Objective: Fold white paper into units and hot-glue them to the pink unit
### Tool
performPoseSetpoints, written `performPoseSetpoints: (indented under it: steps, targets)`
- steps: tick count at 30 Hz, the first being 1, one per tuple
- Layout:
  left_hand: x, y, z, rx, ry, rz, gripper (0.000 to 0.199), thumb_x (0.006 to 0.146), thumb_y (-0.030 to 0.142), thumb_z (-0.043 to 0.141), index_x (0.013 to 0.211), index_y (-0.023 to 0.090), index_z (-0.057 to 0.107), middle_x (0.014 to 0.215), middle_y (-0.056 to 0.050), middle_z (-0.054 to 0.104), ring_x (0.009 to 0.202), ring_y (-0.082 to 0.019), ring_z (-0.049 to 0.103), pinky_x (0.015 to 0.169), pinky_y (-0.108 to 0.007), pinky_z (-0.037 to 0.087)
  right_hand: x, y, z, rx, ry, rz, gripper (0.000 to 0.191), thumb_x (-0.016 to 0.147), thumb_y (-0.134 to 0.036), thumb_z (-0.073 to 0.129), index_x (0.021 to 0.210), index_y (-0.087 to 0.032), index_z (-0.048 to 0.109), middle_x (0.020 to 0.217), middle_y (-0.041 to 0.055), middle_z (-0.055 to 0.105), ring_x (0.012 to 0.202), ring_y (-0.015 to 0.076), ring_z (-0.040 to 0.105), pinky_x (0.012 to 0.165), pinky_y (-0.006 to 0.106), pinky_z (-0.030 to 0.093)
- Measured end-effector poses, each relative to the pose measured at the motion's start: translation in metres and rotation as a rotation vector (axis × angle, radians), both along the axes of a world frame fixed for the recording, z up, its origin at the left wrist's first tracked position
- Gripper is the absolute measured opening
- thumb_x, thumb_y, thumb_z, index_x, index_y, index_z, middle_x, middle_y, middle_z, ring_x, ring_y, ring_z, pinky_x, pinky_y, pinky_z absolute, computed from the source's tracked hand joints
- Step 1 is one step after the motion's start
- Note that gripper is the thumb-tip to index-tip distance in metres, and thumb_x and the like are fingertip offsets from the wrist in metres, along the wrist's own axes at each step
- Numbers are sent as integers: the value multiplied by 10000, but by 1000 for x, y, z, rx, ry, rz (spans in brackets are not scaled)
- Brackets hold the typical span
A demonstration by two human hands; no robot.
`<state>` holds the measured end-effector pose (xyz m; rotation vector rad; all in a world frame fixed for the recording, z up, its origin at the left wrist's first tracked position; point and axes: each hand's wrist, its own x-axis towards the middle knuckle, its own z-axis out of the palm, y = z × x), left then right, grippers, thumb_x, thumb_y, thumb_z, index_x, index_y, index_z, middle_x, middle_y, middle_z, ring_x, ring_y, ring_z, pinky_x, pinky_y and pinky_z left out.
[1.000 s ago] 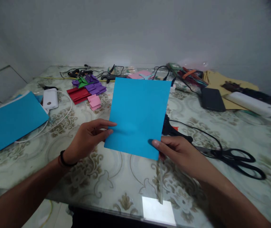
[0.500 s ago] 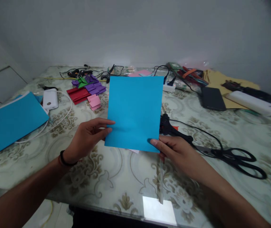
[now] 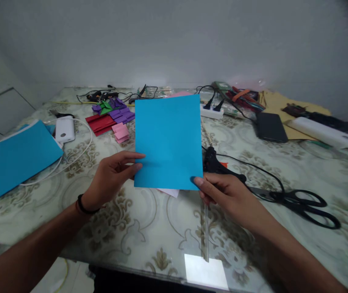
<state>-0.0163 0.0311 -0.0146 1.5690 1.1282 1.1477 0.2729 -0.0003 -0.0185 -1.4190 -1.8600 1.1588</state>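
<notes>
A square sheet of blue paper is held up above the table, its flat face toward me. My left hand pinches its lower left edge between thumb and fingers. At the lower right corner, my right hand grips the sheet, thumb in front and fingers behind. Just past the right hand lies a black hot glue gun, partly covered by the hand and paper. Black-handled scissors rest to its right, and a clear glue stick points toward the table's front edge.
More blue sheets lie at the left beside a white power bank with a looped cable. Folded red paper, purple paper and pink paper sit behind. A power strip and black phone lie farther right.
The blue sheet has shifted slightly left and turned a little at its right side. Both hands keep their grip on it.
</notes>
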Motion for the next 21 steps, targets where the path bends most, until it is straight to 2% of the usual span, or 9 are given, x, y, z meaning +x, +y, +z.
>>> performPoseSetpoints:
  steps: [2, 5, 7, 10, 13, 15, 17, 19, 21]
  targets:
    - [0, 0, 0, 1, -4, -5, 201, 850, 220, 781, 1049, 204, 804, 872, -25, 782, 680, -102, 697, 550, -142, 565, -1, 0, 1, -5, 41, -6, 550, 985, -632, 495, 643, -208, 568, 582, -7, 542, 545, 140, 486, 535, 279, 360]
    - [1, -1, 1, 3, 16, -2, 201, 845, 212, 779, 1044, 196, 803, 871, -28, 781, 655, -99, 691, 545, -148, 566, -3, 2, 1, -86, 214, -6, 452, 946, -626, 579, 764, -215, 634, 698, 10, 638, 630, 175, 610, 610, 299, 488]
    - [1, -1, 0, 2, 31, -12, 189, 840, 207, 779, 1027, 191, 801, 866, -27, 782, 623, -93, 679, 541, -152, 567, -3, 3, -1, -120, 298, -19, 419, 933, -610, 611, 781, -222, 656, 722, 15, 666, 665, 189, 651, 658, 312, 531]
    - [0, -2, -2, 1, 47, -52, 179, 859, 236, 766, 1031, 195, 793, 896, -28, 787, 621, -93, 676, 568, -168, 581, -1, 5, -6, -97, 312, -50, 408, 955, -561, 613, 733, -224, 674, 696, 19, 683, 685, 183, 650, 695, 300, 521]
    - [-5, -3, -1, 41, 116, -122, 222, 964, 268, 644, 1136, 211, 772, 913, -38, 776, 681, -113, 687, 623, -200, 595, 2, 5, -9, -97, 323, -88, 402, 958, -537, 623, 721, -219, 687, 685, 27, 693, 691, 184, 635, 697, 297, 504]
    - [-7, -3, 0, 122, 213, -175, 278, 1002, 226, 567, 1216, 225, 744, 936, -44, 770, 716, -118, 687, 664, -220, 595, 4, 5, -8, -123, 353, -101, 403, 950, -533, 639, 708, -215, 690, 662, 31, 685, 675, 185, 618, 666, 295, 496]
    - [-7, -1, -1, 274, 309, -186, 304, 981, 163, 578, 1226, 237, 740, 1016, -55, 752, 791, -129, 691, 725, -245, 594, 5, 5, -7, -174, 397, -90, 389, 937, -528, 661, 712, -213, 699, 638, 30, 678, 642, 180, 605, 631, 292, 492]
    - [-6, 1, -2, 470, 357, -135, 288, 935, 123, 631, 1149, 253, 772, 1051, -58, 698, 860, -143, 673, 752, -265, 579, 5, 5, -4, -231, 434, -70, 364, 918, -522, 694, 727, -212, 705, 615, 23, 673, 603, 172, 604, 610, 288, 492]
    - [-5, 3, -3, 636, 377, -57, 258, 901, 107, 677, 1052, 275, 801, 1003, -46, 619, 870, -147, 632, 736, -273, 554, 4, 5, -3, -263, 469, -48, 386, 918, -538, 691, 723, -205, 708, 627, 29, 682, 590, 170, 619, 607, 291, 504]
